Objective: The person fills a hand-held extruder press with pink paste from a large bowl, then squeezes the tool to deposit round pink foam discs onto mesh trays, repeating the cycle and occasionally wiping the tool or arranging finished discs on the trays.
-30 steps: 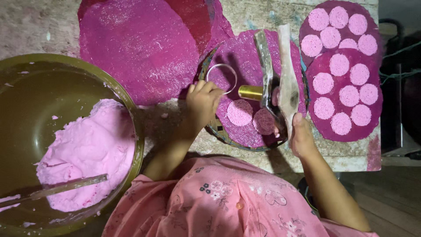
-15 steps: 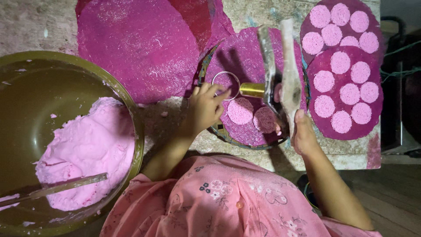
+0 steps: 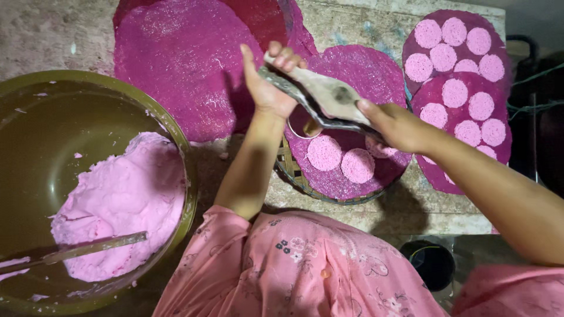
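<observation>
Progress, judged from the layout: we have three pale pink discs [image 3: 343, 158] laid on the magenta sheet [image 3: 364, 76] on the woven tray [image 3: 288, 164]; most of that sheet is still bare. Two sheets right of the tray look full: upper full sheet [image 3: 455, 44] and lower full sheet [image 3: 464, 117], each packed with discs. Left of the tray, a big bare magenta sheet [image 3: 182, 58] has no discs yet.

Left hand [image 3: 267, 88] and right hand [image 3: 399, 123] are both closed on a grey flat paddle tool [image 3: 323, 94], one at each end, held just above the tray. A metal ring [image 3: 302, 120] sits under it on the tray sheet.

Containers: olive bowl [image 3: 35, 88], far left of the tray, holds a large mound of pink dough [image 3: 123, 199] plus a flat stirring stick [image 3: 88, 246]. Plenty of dough left.
</observation>
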A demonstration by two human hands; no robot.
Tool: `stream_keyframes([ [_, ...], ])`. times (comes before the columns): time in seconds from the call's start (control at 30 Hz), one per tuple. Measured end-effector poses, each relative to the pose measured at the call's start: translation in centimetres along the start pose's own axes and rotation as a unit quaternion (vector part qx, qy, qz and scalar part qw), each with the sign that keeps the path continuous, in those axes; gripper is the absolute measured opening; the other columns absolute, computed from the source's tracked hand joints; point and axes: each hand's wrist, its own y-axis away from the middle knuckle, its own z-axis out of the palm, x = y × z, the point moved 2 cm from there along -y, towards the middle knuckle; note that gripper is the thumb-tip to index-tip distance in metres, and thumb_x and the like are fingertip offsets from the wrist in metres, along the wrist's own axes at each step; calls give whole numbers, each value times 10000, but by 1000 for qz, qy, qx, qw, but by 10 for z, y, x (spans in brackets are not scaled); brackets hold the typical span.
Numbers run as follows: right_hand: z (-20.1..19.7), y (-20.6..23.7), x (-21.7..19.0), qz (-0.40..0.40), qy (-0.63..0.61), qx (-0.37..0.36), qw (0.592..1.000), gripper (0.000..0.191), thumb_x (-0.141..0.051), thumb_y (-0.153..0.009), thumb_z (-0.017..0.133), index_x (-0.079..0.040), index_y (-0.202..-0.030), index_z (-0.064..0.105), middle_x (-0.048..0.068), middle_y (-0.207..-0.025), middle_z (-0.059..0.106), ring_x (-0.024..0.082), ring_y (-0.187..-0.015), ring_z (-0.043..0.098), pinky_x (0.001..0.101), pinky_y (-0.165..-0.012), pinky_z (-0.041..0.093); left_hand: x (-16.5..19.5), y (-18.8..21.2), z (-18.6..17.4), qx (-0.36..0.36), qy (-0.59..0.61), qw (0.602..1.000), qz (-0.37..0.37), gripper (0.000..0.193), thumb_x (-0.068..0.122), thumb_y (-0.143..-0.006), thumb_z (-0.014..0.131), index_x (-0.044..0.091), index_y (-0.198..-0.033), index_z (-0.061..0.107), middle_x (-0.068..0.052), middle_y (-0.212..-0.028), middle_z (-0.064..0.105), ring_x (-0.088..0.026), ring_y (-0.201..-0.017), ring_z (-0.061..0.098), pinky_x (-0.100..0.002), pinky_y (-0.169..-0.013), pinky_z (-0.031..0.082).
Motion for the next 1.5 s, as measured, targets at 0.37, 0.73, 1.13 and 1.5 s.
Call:
stream_keyframes([
  [0.37, 18, -2, -22, -21, 59, 34, 997, 775, -588, -1053, 301, 32, -752, 655, 152, -590, 634, 296, -567, 670, 462, -662, 541, 11, 12, -16, 16, 4, 999, 39, 575, 691, -993, 410, 181, -734, 473, 46, -626, 454, -126, -588, 452, -342, -722, 434],
  [0.73, 20, -12, -29, -108, 117, 196, 968, 523, -466, -1049, 436, -18, -1100, 700, 264, -832, 696, 483, -805, 676, 566, -727, 496, 14, -16, 3, 5, -14, 999, 42, 521, 612, -980, 391, 180, -691, 417, 58, -565, 338, -115, -506, 311, -329, -588, 343],
  [1.13, 7, -9, 10, -71, 189, 133, 970, 615, -507, -1092, 353, -26, -995, 724, 196, -700, 658, 356, -638, 649, 536, -694, 518, -16, 0, 1, 65, -27, 996, 62, 548, 593, -1004, 357, 190, -647, 457, 64, -545, 409, -112, -478, 387, -323, -542, 375],
  [1.5, -55, 159, -77, -333, 225, 293, 868, 565, -556, -957, 646, 9, -969, 655, 102, -644, 491, 256, -570, 485, 356, -531, 396, -7, 33, 115, -363, -834, 415, 30, 521, 267, -778, 814, 103, -1260, 706, -107, -1166, 744, -204, -1067, 702, -340, -908, 558],
])
